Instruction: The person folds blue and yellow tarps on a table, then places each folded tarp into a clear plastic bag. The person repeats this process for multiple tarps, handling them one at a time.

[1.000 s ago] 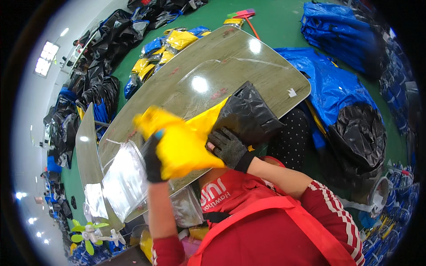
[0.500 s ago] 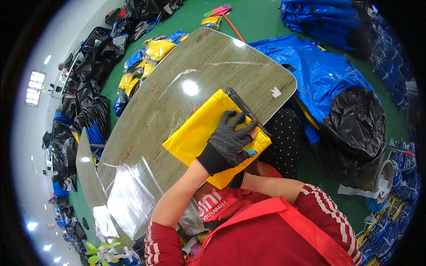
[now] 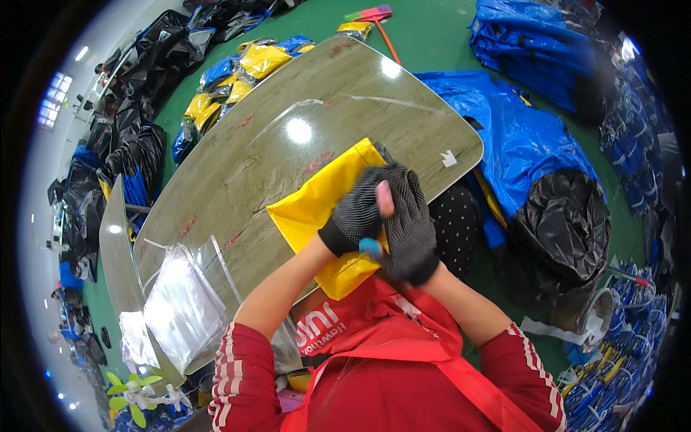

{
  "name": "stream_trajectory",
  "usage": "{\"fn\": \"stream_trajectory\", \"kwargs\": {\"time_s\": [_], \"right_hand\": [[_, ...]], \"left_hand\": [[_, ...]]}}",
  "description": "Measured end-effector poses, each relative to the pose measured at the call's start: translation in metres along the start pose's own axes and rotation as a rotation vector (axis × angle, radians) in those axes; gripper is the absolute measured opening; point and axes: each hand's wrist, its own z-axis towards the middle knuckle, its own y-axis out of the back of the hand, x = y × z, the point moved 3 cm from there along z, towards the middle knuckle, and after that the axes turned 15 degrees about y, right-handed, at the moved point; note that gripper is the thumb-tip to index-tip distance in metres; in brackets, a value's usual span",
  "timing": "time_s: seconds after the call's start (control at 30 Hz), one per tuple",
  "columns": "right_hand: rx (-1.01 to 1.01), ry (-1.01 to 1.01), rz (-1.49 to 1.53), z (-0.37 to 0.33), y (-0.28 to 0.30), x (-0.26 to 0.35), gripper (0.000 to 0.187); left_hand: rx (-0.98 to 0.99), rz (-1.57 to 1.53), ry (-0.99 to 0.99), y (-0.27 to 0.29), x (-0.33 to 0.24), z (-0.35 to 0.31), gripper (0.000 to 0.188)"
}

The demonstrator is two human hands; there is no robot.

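Note:
A folded yellow plastic sheet [image 3: 309, 205] lies at the near right edge of the table, with a dark strip at its far corner. Both my hands wear black dotted gloves with some bare fingertips. My left hand [image 3: 354, 211] is closed over the sheet's right part. Close against it, my right hand [image 3: 412, 227] has come over the right edge, its fingers curled on the folded material. Blur and overlap hide exactly how the fingers grip. A bit of blue [image 3: 371, 248] shows at the left thumb.
Clear plastic bags [image 3: 183, 306] lie on the wood-patterned table [image 3: 252, 169] at the near left. Packed yellow and blue bundles [image 3: 237, 75] sit on the floor beyond it. Blue and black sheeting [image 3: 518, 151] is heaped at right. A red-handled broom [image 3: 385, 39] lies at the back.
My right hand has come up from under the sheet to its right edge, beside my left. The sheet's right part is now folded in and narrower.

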Motion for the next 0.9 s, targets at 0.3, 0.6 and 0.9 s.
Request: {"fn": "stream_trajectory", "kwargs": {"time_s": [0.3, 0.6, 0.9], "right_hand": [[0.162, 0.001, -0.309, -0.042, -0.049, -0.049, 0.079], [0.151, 0.23, -0.142, -0.059, 0.019, -0.069, 0.044], [0.153, -0.785, 1.07, -0.079, -0.051, -0.058, 0.058]], "left_hand": [[-0.113, 0.588, 0.123, 0.05, 0.038, 0.018, 0.046], [0.192, 0.075, 0.333, 0.074, 0.101, -0.047, 0.052], [-0.923, -0.34, 0.685, -0.055, 0.075, -0.214, 0.047]]}}
